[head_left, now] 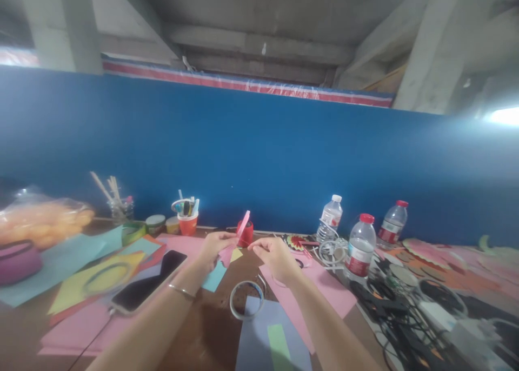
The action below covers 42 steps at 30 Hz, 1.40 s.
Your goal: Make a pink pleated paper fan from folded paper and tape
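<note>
My left hand point(217, 249) is closed on a piece of pink paper point(242, 226), whose narrow end points up and whose lower part hangs below the fingers. Just to its right, my right hand point(273, 254) has its fingertips pinched together. A faint thin line seems to run from the paper to those fingertips, too fine to make out. Behind the hands stands a red cup-like container point(245, 234). On the table below them, a roll of tape point(233, 300) overlaps a grey-blue sheet point(259, 344) with a green paper strip point(279, 344) on it.
Coloured paper and a black phone point(150, 282) lie at the left. Along the back stand an orange cup of tools point(188, 225) and a jar of sticks point(120, 211). Several bottles point(360, 249) and tangled black cables point(399, 317) are at the right, before a blue partition point(259, 149).
</note>
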### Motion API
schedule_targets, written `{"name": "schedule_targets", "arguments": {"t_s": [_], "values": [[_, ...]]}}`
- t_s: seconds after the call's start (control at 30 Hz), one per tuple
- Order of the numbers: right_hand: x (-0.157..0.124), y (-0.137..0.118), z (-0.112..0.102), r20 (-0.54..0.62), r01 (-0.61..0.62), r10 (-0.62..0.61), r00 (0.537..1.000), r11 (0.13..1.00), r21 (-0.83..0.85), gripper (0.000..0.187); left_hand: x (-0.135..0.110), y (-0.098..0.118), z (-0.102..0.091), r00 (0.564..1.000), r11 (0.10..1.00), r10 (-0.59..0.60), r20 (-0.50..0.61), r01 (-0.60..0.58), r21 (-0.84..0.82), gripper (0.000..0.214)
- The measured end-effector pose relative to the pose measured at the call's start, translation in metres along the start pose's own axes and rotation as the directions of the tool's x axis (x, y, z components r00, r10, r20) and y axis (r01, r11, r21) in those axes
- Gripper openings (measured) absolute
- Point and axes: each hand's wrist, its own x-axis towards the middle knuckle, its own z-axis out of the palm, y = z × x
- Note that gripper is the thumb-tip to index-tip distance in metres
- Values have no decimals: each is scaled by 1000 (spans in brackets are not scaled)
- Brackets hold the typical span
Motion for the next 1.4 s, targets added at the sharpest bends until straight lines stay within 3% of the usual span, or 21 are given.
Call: {"name": "schedule_targets", "arguments": {"t_s": [0.23, 0.37, 0.47, 0.53, 0.63, 0.7, 0.77, 0.8, 0.97, 1.17, 1.27, 1.4], "values": [[8, 12, -4, 7, -86, 86, 996, 995, 55, 26, 2, 13, -11, 994, 993, 109, -32, -110, -46, 34], [14, 27, -6, 43, -195, 192, 981, 975, 107, 24, -2, 25, -15, 991, 992, 125, 55, -123, -37, 27], [13, 36, -6, 108, -277, 263, 959, 949, 151, 23, -7, 32, -14, 973, 991, 120, 197, -128, 27, 21], [11, 42, -6, 165, -317, 290, 943, 933, 172, 21, -14, 37, -10, 938, 986, 77, 337, -122, 116, 20], [8, 48, -6, 251, -361, 314, 916, 917, 169, 14, -26, 37, 2, 832, 943, -82, 549, -112, 312, 20], [7, 51, -7, 308, -385, 327, 893, 910, 151, 11, -32, 31, 13, 753, 889, -205, 625, -124, 441, 21], [8, 51, -8, 351, -397, 330, 876, 907, 138, 12, -34, 19, 22, 724, 828, -279, 631, -151, 539, 20], [8, 50, -8, 358, -395, 327, 874, 909, 134, 14, -34, 12, 26, 731, 802, -290, 617, -166, 573, 19], [8, 33, -6, 298, -323, 282, 912, 941, 98, 16, -21, -15, 29, 854, 741, -212, 476, -178, 648, 12], [0, 13, -2, 195, -225, 209, 958, 972, 62, 15, -8, -16, 16, 970, 835, -28, 241, -110, 540, 9], [-1, 9, -1, 167, -187, 176, 970, 981, 52, 15, -3, -12, 13, 994, 907, 68, 88, -99, 409, 19], [2, 13, -3, 201, -202, 180, 963, 975, 96, 17, 3, -8, 9, 989, 972, 139, -55, -125, 200, 30]]}}
